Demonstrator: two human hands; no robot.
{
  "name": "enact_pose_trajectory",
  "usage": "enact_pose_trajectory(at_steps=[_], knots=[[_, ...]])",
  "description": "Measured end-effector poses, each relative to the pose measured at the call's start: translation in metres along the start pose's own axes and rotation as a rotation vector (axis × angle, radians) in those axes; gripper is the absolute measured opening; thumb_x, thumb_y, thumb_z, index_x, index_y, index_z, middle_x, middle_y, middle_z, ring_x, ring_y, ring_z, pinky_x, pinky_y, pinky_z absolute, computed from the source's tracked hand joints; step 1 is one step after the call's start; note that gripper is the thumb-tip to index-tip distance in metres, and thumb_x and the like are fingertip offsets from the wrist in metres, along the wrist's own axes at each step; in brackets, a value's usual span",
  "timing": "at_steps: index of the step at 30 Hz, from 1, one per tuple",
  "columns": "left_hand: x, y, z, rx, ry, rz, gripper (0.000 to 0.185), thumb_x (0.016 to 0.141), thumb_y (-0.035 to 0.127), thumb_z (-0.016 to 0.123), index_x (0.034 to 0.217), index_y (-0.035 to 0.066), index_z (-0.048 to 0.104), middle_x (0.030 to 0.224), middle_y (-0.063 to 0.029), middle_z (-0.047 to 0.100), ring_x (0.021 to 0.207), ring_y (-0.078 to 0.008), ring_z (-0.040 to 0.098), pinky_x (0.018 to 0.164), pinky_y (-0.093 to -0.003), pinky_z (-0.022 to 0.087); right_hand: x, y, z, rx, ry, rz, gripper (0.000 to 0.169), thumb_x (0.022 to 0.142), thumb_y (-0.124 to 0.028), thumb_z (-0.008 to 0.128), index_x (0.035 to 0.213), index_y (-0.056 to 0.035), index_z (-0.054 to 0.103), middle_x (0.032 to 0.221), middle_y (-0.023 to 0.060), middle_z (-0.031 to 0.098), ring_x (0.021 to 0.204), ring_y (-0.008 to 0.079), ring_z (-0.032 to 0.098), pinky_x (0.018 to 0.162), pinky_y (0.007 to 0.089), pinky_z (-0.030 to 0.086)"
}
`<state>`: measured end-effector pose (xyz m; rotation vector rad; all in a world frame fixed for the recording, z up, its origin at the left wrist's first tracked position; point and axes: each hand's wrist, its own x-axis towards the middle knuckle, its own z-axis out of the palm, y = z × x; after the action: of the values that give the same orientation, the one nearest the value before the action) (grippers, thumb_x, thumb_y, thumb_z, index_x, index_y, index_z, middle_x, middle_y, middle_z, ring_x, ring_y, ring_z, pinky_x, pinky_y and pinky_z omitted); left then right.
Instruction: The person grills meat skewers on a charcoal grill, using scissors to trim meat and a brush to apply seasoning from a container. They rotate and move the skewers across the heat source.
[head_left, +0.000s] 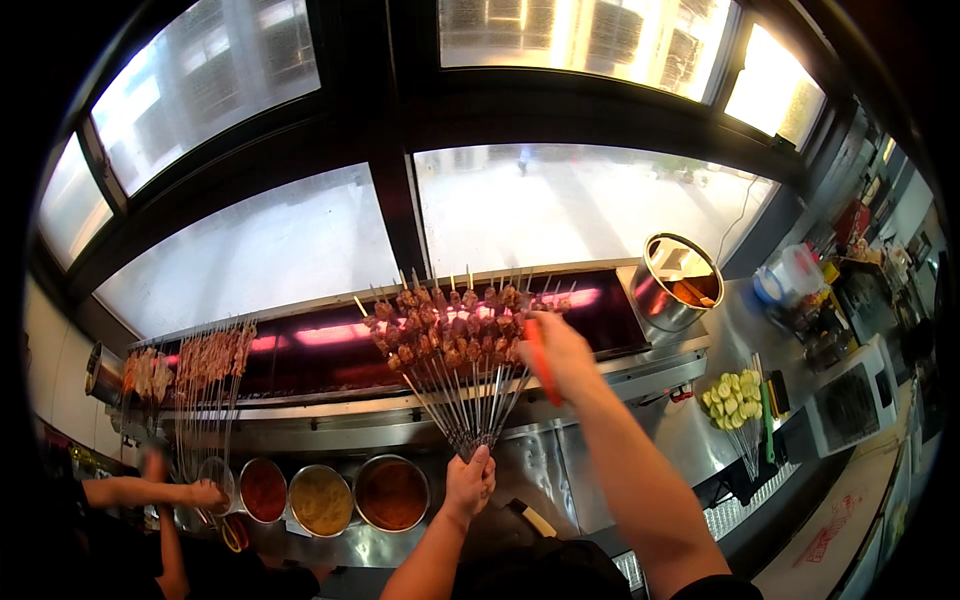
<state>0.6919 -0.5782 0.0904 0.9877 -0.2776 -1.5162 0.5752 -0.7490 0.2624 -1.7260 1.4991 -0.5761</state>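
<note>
My left hand (471, 482) is closed around the lower ends of a fanned bundle of metal skewers (469, 409). Chunks of browned meat (457, 322) are threaded on their upper parts, over the long glowing grill (322, 360). In my right hand (566, 352) is an orange tool (543, 364), held against the right side of the meat; motion blur and my fingers hide what kind it is. Farther left, paler meat skewers (214, 356) lie across the grill with their bare shafts over the front edge.
Three round metal pots of sauce or seasoning (392, 493) line the steel counter (529, 469). A co-worker's hand (206, 495) is at the lower left. A tall metal pot (677, 281) stands at the grill's right end. Sliced-vegetable skewers (733, 401) and a kitchen scale (851, 401) are right.
</note>
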Motion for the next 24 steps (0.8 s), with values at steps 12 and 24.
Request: enact_pose_trajectory(at_steps=[12,24], knots=[[-0.006,0.034,0.024,-0.112,0.025,-0.106,0.019,0.100,0.030,0.046,0.093,0.013,0.046,0.067,-0.0026,0.049,0.040,-0.0064,0.035,0.037,-0.0203,0.027,-0.061,0.234,-0.043,0.178,0.145,0.190,0.053,0.073,-0.010,0.060,0.124,0.0000,0.050,0.073,0.0061,0.059,0.062,0.0142,0.058,0.055,0.0282,0.047],[-0.011,0.040,0.035,-0.073,0.140,-0.079,0.013,0.100,0.024,0.046,0.097,0.012,0.049,0.079,-0.0069,0.059,0.042,-0.0070,0.038,0.037,-0.0205,0.027,-0.100,0.165,-0.014,-0.101,0.155,-0.133,0.044,0.078,-0.017,0.067,0.119,-0.0053,0.058,0.092,0.0118,0.064,0.081,0.0247,0.063,0.072,0.0338,0.051]])
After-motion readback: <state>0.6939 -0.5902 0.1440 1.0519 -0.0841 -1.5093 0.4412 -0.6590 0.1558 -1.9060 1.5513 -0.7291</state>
